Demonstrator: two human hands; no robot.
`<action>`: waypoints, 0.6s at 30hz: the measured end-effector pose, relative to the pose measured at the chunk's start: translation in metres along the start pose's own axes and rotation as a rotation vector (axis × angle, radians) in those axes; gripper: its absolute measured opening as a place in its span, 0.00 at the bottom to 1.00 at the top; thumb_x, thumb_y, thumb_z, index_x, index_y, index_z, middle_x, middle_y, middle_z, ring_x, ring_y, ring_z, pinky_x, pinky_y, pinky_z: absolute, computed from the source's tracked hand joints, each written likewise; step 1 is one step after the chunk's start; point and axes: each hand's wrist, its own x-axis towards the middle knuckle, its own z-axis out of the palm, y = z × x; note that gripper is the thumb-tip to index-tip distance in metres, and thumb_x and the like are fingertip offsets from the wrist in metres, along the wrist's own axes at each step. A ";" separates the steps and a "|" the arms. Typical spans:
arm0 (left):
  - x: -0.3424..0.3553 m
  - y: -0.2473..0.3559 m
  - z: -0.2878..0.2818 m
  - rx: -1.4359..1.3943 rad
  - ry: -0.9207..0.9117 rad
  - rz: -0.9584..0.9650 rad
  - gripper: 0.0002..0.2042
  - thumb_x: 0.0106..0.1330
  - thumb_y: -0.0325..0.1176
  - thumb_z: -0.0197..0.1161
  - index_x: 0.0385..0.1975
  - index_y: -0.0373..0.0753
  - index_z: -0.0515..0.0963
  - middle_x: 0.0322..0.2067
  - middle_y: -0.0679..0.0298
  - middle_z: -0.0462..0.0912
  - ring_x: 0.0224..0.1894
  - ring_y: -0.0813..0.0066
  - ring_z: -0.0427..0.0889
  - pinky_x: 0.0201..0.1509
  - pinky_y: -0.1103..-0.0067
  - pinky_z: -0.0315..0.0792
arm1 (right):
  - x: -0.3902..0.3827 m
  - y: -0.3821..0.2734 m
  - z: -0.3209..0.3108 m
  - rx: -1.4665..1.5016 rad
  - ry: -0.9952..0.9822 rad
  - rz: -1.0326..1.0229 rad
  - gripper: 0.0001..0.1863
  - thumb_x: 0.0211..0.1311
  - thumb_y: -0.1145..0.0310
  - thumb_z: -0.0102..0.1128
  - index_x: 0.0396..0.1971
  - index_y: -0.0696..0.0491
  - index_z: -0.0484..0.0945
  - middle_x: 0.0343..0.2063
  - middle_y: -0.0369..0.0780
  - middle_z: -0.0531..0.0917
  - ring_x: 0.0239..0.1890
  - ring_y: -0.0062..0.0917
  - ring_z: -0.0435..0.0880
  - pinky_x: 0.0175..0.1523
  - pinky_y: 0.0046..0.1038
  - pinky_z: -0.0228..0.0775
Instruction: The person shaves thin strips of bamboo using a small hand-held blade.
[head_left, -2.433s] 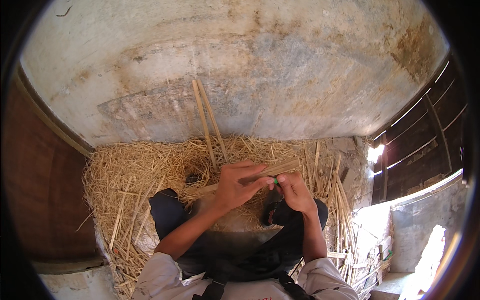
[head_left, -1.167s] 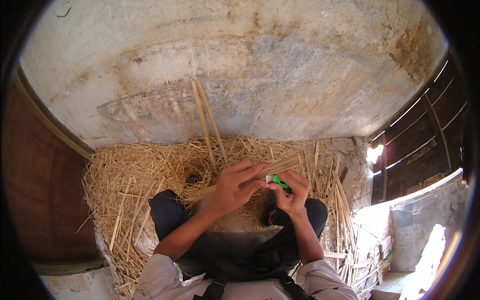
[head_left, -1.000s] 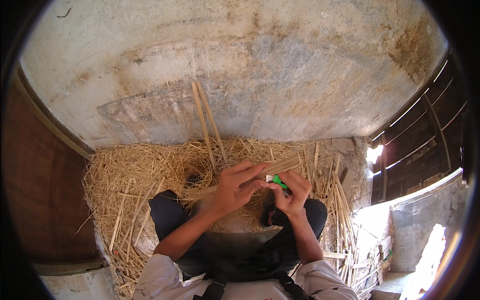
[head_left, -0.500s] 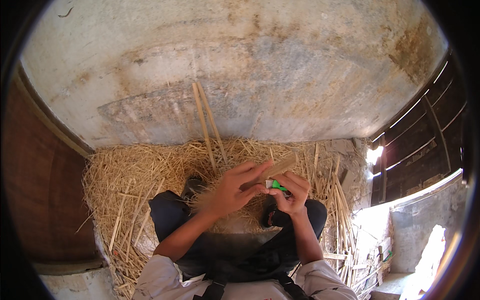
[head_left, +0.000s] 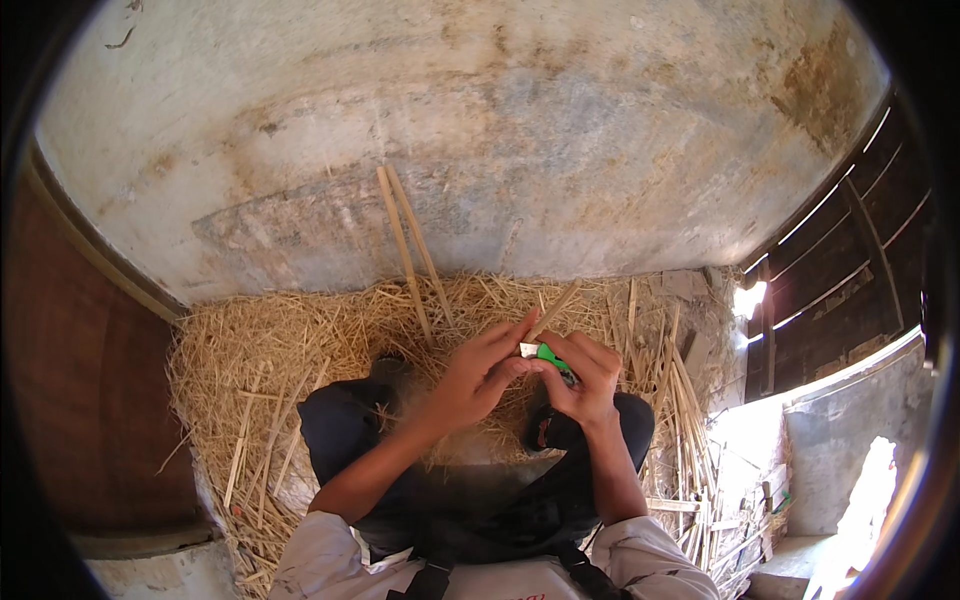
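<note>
In the head view, the left hand point(head_left: 478, 378) slants inward, fingers extended, grasping a strip point(head_left: 555, 309) between fingers and thumb above the straw point(head_left: 270, 345). The right hand point(head_left: 583, 378), fingers curled, grips a knife point(head_left: 547, 354) just beside it. The strip is pale and narrow; the knife is green with a silvery blade.

Floor point(head_left: 294, 490) largely covered by a layer of tangled, straw-coloured shavings point(head_left: 255, 340). Loose slender strips point(head_left: 243, 450) scattered over it at left; a denser pile of long strips point(head_left: 683, 440) laid at right, mostly aligned near to far. At far centre, two upright slats point(head_left: 404, 260) footed in shavings.
</note>
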 end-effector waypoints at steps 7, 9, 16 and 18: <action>-0.001 -0.005 0.008 0.203 0.102 -0.056 0.25 0.79 0.31 0.62 0.74 0.35 0.70 0.33 0.63 0.73 0.29 0.77 0.70 0.33 0.78 0.65 | -0.003 0.000 0.002 -0.083 -0.015 0.106 0.17 0.56 0.65 0.79 0.46 0.48 0.90 0.23 0.35 0.81 0.19 0.29 0.80 0.25 0.31 0.71; 0.000 -0.009 0.012 0.212 0.141 -0.040 0.24 0.78 0.32 0.62 0.72 0.34 0.72 0.30 0.63 0.71 0.28 0.77 0.68 0.31 0.77 0.64 | -0.004 -0.003 0.003 -0.111 -0.014 0.131 0.17 0.56 0.65 0.79 0.46 0.48 0.90 0.24 0.35 0.82 0.20 0.30 0.81 0.26 0.31 0.72; 0.001 0.000 0.015 0.197 0.201 -0.090 0.19 0.80 0.31 0.59 0.66 0.31 0.77 0.31 0.64 0.75 0.31 0.79 0.73 0.35 0.79 0.68 | -0.001 -0.012 0.004 -0.099 -0.001 0.216 0.15 0.60 0.66 0.77 0.48 0.50 0.90 0.29 0.40 0.87 0.27 0.33 0.86 0.30 0.32 0.77; 0.002 -0.004 0.015 0.164 0.220 -0.068 0.18 0.82 0.34 0.57 0.65 0.32 0.79 0.29 0.67 0.73 0.28 0.81 0.71 0.33 0.80 0.66 | 0.001 -0.001 0.008 0.087 -0.029 0.203 0.14 0.61 0.68 0.76 0.46 0.52 0.89 0.31 0.41 0.88 0.29 0.33 0.87 0.35 0.31 0.78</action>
